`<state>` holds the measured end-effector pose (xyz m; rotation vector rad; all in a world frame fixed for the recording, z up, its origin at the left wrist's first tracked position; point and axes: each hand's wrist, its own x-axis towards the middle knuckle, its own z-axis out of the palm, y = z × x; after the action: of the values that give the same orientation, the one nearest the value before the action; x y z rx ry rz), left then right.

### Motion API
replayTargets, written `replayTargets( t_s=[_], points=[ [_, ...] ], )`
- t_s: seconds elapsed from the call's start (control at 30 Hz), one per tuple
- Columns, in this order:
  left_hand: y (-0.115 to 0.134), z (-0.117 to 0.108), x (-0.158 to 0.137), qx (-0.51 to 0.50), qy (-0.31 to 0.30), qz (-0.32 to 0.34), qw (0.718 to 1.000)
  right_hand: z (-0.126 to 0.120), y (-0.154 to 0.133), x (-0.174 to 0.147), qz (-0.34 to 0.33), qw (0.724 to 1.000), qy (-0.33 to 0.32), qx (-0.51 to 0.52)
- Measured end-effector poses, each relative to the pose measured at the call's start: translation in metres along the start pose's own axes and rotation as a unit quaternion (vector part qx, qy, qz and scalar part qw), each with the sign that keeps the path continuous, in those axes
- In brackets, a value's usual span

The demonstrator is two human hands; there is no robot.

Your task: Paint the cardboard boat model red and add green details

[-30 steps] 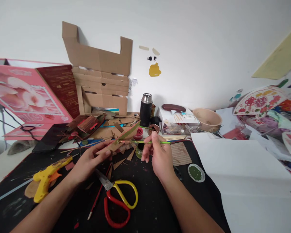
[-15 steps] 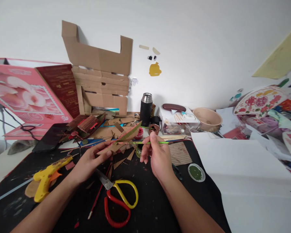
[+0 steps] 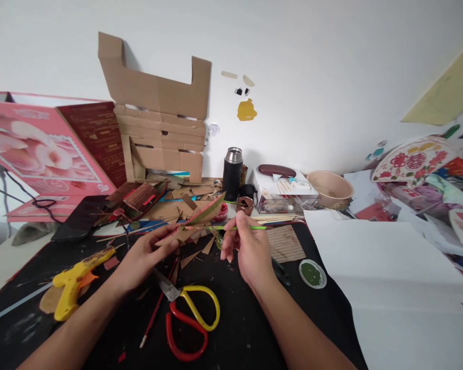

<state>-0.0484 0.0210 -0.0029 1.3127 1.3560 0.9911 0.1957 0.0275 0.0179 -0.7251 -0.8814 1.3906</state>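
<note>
My left hand (image 3: 148, 253) is closed on a folded cardboard piece (image 3: 206, 213), whose raised flap is partly green with a reddish edge. In my right hand (image 3: 250, 246) a thin green-handled paintbrush (image 3: 259, 227) is pinched between thumb and fingers. It points left, and its tip lies at the cardboard near my left fingertips; whether it touches is hard to tell. Behind my right fingers a jar of green paint (image 3: 219, 239) is partly hidden. Scissors (image 3: 189, 313) with one red and one yellow handle lie below my hands, beside a red-handled brush (image 3: 152, 321).
A yellow glue gun (image 3: 73, 282) lies at left. A green-smeared lid (image 3: 312, 274) and corrugated cardboard (image 3: 285, 244) are at right, near white paper (image 3: 389, 277). Behind stand a black flask (image 3: 232, 174), a brown paint jar (image 3: 247, 205), a beige bowl (image 3: 330, 190) and a pink box (image 3: 50, 149).
My right hand has shifted slightly left with the paintbrush, bringing its tip further along the cardboard. My left hand stays in place.
</note>
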Motion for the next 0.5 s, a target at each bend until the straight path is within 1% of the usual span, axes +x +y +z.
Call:
replayTargets(
  t_s=[0.1,0.2,0.27,0.33,0.5],
  points=[
    [0.001,-0.001,0.0,0.003,-0.002,0.001,1.0,-0.004,-0.002,0.004,-0.014,1.0,0.027,-0.004],
    [-0.001,-0.002,0.0,0.006,0.009,0.006,1.0,-0.008,-0.008,0.008,-0.033,0.997,0.065,-0.002],
    [-0.002,-0.003,0.0,0.014,0.013,0.012,1.0,-0.009,-0.01,0.008,-0.037,0.997,0.074,0.001],
    [-0.003,-0.003,0.0,0.018,0.015,0.015,1.0,-0.007,-0.01,0.007,-0.034,0.997,0.064,0.002],
    [-0.001,-0.001,0.0,0.009,0.017,0.007,1.0,-0.002,0.0,0.001,-0.004,1.0,0.004,-0.011]
  ],
)
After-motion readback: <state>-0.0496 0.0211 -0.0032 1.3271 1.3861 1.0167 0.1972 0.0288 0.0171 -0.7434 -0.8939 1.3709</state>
